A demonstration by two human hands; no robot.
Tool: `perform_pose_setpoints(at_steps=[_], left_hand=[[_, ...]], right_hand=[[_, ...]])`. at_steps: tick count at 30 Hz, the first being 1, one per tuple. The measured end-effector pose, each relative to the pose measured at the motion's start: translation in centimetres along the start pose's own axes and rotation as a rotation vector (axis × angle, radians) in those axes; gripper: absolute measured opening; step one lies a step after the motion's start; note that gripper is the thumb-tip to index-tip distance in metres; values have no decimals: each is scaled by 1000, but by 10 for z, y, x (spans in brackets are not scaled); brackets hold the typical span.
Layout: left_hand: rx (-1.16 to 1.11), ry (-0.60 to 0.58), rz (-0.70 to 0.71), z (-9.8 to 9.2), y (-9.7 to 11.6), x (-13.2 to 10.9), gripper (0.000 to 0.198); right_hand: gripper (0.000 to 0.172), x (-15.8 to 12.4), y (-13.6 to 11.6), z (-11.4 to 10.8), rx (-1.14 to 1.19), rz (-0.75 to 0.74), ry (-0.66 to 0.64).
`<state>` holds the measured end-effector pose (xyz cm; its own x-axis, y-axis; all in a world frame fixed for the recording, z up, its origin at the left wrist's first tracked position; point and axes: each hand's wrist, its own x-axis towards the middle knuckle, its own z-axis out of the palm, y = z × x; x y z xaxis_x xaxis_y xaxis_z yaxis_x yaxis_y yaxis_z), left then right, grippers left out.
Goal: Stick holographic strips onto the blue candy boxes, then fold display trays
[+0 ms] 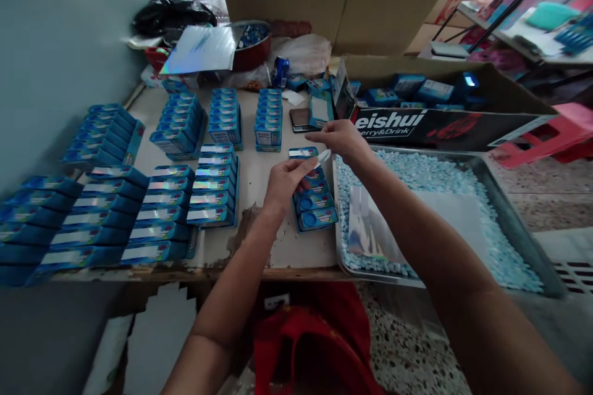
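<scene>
My left hand (288,180) is closed, pinching a small white strip (324,158) between thumb and fingertips. Just beyond it, my right hand (341,138) has its fingers drawn together in a pinch; whatever they hold is too small to make out. Both hands hover above a short row of small blue boxes (319,220). The two nearest boxes show round blue tops, while the farthest box (303,152) bears a white strip. My left hand hides part of the row.
Stacked rows of blue boxes (210,197) fill the table's left side. At right, a metal tray (340,247) holds pale blue pellets (430,166) and a silvery sheet (370,222). Behind it stands a black-printed carton (445,126) of blue packs. A phone-like dark slab (299,120) lies beyond my hands.
</scene>
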<state>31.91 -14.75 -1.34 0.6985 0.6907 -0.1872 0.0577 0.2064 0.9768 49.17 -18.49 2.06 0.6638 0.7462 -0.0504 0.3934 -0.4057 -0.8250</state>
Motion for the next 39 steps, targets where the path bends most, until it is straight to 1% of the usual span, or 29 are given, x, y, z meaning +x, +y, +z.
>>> perform_pose_setpoints(at_steps=[2, 3, 7, 9, 11, 14, 16, 18, 21, 23, 29, 31, 34, 36, 38, 39], left_hand=[[-64, 28, -34, -1, 0, -1, 37], [-80, 39, -40, -4, -1, -1, 36], [-32, 29, -31, -25, 3, 2, 36], [31, 12, -40, -35, 8, 6, 35], [93, -3, -60, -42, 14, 13, 33], [167, -8, -95, -47, 20, 25, 28], [206, -5, -123, -48, 21, 33, 25], [234, -14, -146, -49, 19, 40, 26], [245, -24, -178, -51, 11, 46, 30], [233, -23, -202, -53, 6, 49, 28], [204, -11, -233, -59, -7, 56, 28], [173, -21, -220, -59, -17, 57, 30], [131, -16, -203, -55, -40, 58, 41], [134, 30, -220, -51, -57, 58, 48], [149, 107, -252, -48, -66, 57, 50], [166, 160, -260, -48, -67, 56, 47]], right_hand=[[47, -7, -2, -2, 53, 30, -7], [47, -10, -2, -5, 90, 54, -32], [34, -23, 2, -17, 197, 120, -221], [39, -25, 5, -19, 216, 146, -270], [41, -23, 8, -18, 241, 167, -262], [38, -13, 11, -9, 241, 157, -182], [41, -5, 15, -1, 201, 142, -129], [43, 1, 20, 6, 141, 126, -104], [45, 7, 31, 15, 70, 97, -96], [47, 9, 36, 20, 42, 77, -93], [43, 9, 40, 28, -92, 40, -112], [45, 9, 41, 27, -162, 18, -98], [50, 10, 42, 26, -270, -19, -24], [50, 12, 42, 28, -241, 34, -39], [49, 14, 39, 29, -101, 180, -124], [47, 15, 36, 27, -24, 257, -164]])
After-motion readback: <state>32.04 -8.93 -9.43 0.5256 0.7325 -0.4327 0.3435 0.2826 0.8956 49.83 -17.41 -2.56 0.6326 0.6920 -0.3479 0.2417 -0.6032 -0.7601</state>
